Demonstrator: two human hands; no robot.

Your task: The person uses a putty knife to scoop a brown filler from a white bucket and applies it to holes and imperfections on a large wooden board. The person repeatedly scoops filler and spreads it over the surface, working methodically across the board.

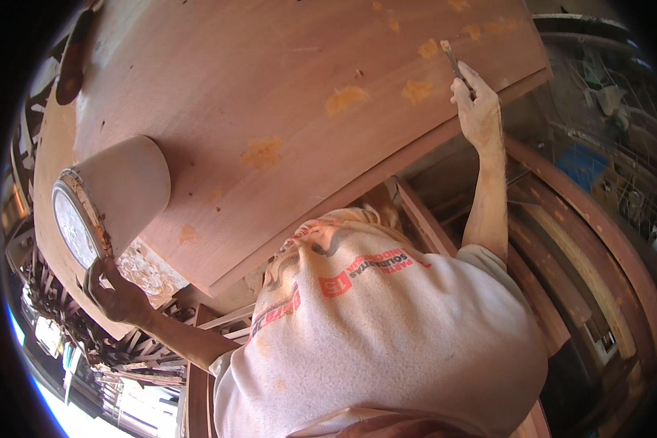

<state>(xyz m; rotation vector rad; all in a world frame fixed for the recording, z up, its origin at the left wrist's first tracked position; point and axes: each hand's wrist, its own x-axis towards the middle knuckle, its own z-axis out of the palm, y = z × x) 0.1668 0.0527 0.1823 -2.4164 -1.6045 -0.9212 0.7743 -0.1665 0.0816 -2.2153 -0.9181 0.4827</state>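
My left hand [117, 292] has its fingers curled at the lower rim of a pale cylindrical bucket [129, 190] on the left of the board, with white material showing at its top. My right hand [477, 106] grips a small putty knife [454, 62] with pale paste on its tip, over the right part of a large reddish wooden board [306, 109]. Irregular orange filler patches [345, 98] mark the board's surface, several of them around the blade.
A long dark tool [71, 66] lies at the board's upper left. Stacked wooden pieces [40, 292] crowd the left. Curved wooden members [577, 241] stand at the right, near a blue object [580, 162] and wire clutter. My shirt fills the lower middle.
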